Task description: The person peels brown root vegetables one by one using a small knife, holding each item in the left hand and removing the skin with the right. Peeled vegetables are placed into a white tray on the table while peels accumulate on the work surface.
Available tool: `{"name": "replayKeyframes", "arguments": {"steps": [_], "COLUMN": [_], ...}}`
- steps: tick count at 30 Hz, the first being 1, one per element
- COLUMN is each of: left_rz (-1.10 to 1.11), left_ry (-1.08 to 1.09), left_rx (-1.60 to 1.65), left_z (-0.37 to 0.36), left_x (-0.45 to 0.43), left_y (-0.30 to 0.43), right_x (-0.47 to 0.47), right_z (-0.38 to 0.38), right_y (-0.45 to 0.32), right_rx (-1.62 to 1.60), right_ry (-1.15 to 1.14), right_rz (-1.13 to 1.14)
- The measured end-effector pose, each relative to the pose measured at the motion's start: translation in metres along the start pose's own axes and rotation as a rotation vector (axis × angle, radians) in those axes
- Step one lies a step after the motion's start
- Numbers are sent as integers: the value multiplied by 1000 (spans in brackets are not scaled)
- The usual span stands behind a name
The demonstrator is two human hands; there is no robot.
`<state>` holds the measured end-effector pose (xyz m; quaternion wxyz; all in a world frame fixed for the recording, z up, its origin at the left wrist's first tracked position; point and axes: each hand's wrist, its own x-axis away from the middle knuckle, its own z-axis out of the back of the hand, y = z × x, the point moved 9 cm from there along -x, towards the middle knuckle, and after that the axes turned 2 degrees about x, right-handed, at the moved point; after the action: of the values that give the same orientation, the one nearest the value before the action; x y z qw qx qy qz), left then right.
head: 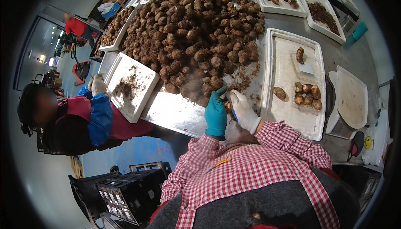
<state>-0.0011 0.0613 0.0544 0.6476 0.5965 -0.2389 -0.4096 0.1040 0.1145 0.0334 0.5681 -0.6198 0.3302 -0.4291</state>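
Note:
In a teal glove, my left hand (216, 113) grips a small brown taro corm (227, 106) at the table's near edge. My right hand (245, 111), gloved in white, is closed around a blue-handled tool (234, 115), likely a knife, held against the corm. Its blade is mostly hidden by my fingers. Just beyond both hands rises a large heap of hairy, soil-covered taro corms (194, 37). To the right, a white foam tray (268, 72) holds a loose corm (279, 93), a clear plastic punnet (308, 95) of several trimmed corms, and another punnet (305, 69) with one corm.
A weighing scale (352, 97) stands at the far right, near a teal bottle (359, 31). At left, a co-worker (103, 116) stands by a foam tray of root debris (141, 103). Black crates (131, 194) sit on the floor behind. More foam trays (282, 9) line the far side.

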Motion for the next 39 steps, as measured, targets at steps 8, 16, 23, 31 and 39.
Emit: {"name": "replayKeyframes", "arguments": {"steps": [8, 16, 23, 31, 39], "left_rz": [867, 39, 729, 53, -179], "left_ry": [118, 67, -42, -123, -41], "left_rx": [898, -81, 782, 18, -135], "left_z": [-17, 11, -23, -2, -1], "left_x": [32, -3, 14, -5, -4], "left_y": [-118, -49, -48, -43, 9], "right_x": [8, 8, 5, -1, 0], "right_z": [-11, -12, 1, -1, -2], "right_y": [-2, 8, 1, 0, 16], "right_rx": [105, 184, 87, 9, -213], "right_ry": [-78, -82, -52, -311, -169], "right_rz": [134, 305, 233, 111, -321]}}
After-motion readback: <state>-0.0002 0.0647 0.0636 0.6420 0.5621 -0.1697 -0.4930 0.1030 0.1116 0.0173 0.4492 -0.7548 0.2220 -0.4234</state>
